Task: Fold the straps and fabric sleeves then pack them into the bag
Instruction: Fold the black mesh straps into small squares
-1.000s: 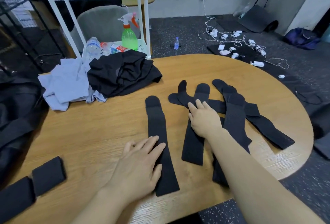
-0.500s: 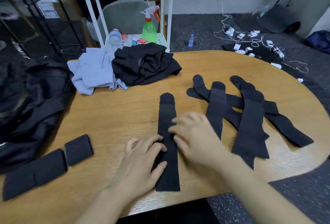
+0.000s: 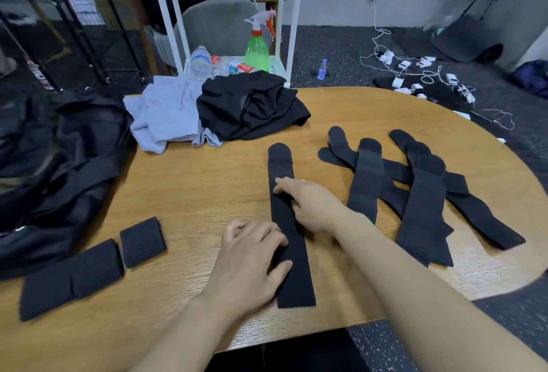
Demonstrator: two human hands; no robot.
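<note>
At the centre of the head view, a long black perforated fabric strap [image 3: 289, 232] lies flat on the oval wooden bench [image 3: 207, 188], running from mid-frame toward the lower edge. The left hand [image 3: 252, 259] rests on the strap's near half, fingers loosely bent on its left edge; no pinch is visible. The right hand [image 3: 311, 202] presses its extended fingers on the strap's middle; its grip is open. Right of centre, a pile of unfolded black straps [image 3: 415, 193] lies overlapped. At lower left sit two folded black straps [image 3: 89, 268]. The black bag [image 3: 44, 179] slumps at the left edge. The strap appears light, limp and non-slippery; judged best taken at the rounded far end [image 3: 280, 152] and folded toward the near end.
</note>
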